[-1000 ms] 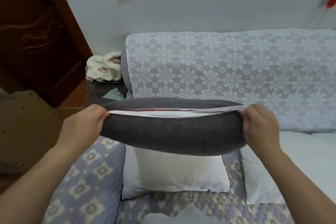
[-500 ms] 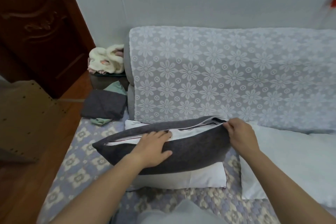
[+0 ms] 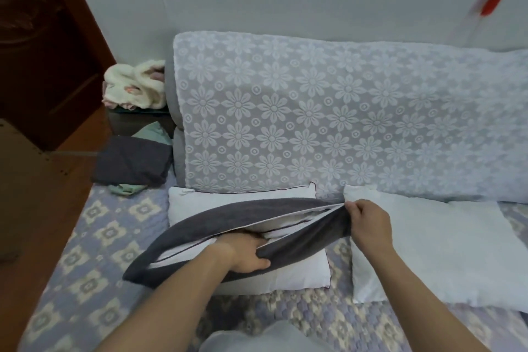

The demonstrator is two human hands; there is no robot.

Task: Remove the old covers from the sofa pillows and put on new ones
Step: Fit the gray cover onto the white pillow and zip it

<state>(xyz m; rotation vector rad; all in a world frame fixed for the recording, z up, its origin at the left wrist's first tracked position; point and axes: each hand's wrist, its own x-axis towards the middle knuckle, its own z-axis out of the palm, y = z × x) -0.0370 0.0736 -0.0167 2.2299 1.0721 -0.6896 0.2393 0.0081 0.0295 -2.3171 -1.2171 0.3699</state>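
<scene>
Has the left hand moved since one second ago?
Yes. The left hand left the dark grey cover's left end and now grips the near edge mid-opening, over the bare white pillow.

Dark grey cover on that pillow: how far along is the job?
Done: two bare white pillows lie on the sofa. In hand: the right hand pinches the dark grey cover at its end, and the left hand grips its open edge. Left: which way it's going is unclear.

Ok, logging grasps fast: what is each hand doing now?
Left hand: grips the grey pillow cover's opening edge.
Right hand: pinches its corner.
</scene>
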